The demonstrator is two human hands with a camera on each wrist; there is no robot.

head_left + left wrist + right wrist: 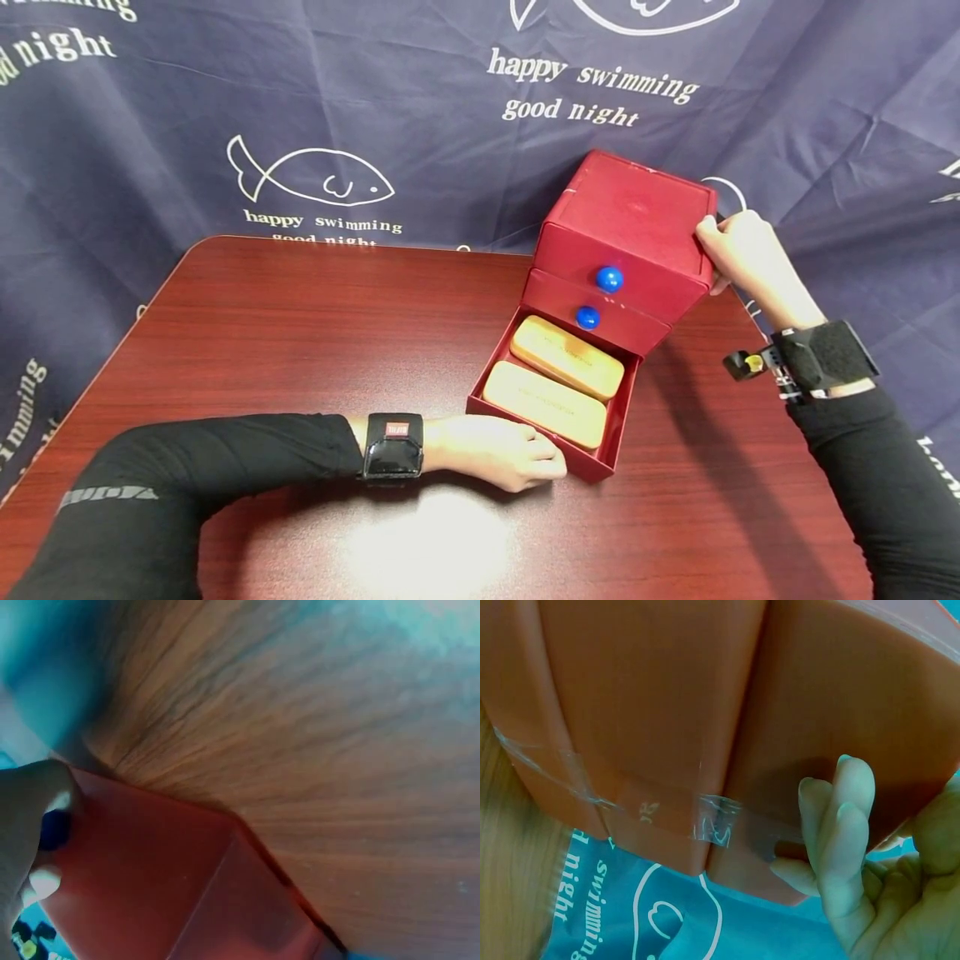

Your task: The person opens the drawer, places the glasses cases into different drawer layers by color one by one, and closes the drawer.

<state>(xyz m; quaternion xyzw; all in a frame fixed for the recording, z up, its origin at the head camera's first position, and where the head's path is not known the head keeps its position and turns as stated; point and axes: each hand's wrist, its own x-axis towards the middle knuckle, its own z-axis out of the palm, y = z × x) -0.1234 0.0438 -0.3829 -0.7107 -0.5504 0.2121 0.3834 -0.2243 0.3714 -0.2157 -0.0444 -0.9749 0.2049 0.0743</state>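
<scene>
The left hand [498, 450] rests on the desk [300, 333], fingers pinching the front of the pulled-out bottom drawer [592, 462], which holds two tan cases [555, 379]. The red drawer box [626, 233] stands at the desk's right rear, and the right hand [742, 250] grips its back corner.

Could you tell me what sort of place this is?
Probably a staged tabletop recording spot: a reddish wooden table, a navy fish-print backdrop cloth draped behind it, and a red drawer box as a prop.
</scene>
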